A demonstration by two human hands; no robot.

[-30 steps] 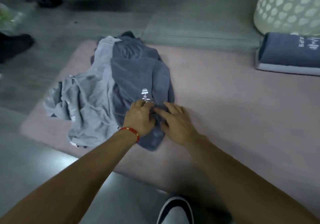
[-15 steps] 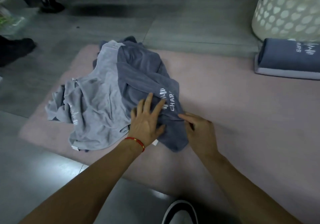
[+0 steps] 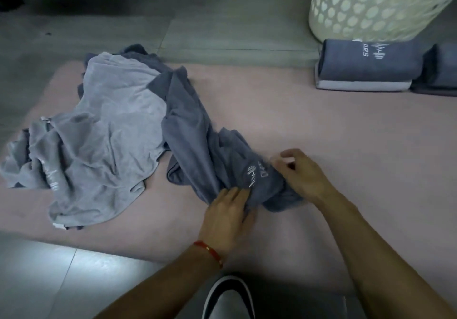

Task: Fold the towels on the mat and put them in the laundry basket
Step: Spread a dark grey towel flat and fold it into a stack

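A dark grey towel [image 3: 197,130] lies stretched across the pink mat [image 3: 321,133], its near end bunched up where both hands meet it. The left hand [image 3: 228,216] (a red string sits on its wrist) grasps the bunched cloth from the near side, fingers curled into the folds just below the white printed logo. The right hand [image 3: 303,173] pinches the towel's edge on the far side of that logo, fingers bent. Left of the dark grey towel, and touching it, a light grey towel [image 3: 99,140] lies crumpled on the mat. Well beyond the dark grey towel to the right, folded towels [image 3: 366,67] are stacked at the mat's far edge, just in front of the cream laundry basket [image 3: 376,4], which stands on the floor.
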